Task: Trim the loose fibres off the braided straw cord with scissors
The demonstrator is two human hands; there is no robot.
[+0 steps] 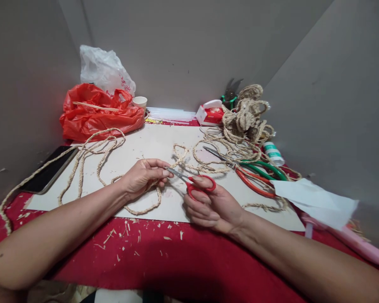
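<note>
My left hand [148, 176] is closed on a braided straw rope [178, 160], which runs out past the fingertips and loops below the hand. Red-handled scissors [191, 183] are gripped in my right hand [206, 206], fingers through the handle rings. Their blades point left and reach the rope at my left fingertips; whether they touch a strand is too small to tell. More of the rope lies in loose loops over the white board [164, 139] and to the left.
A red plastic bag [97, 115], a paper cup [140, 102] and a phone [47, 170] are at the left. On the right are a rope heap [246, 113], orange-handled pliers [255, 185], white paper [316, 202] and a pink tool [350, 240]. Scraps litter the red cloth [129, 261].
</note>
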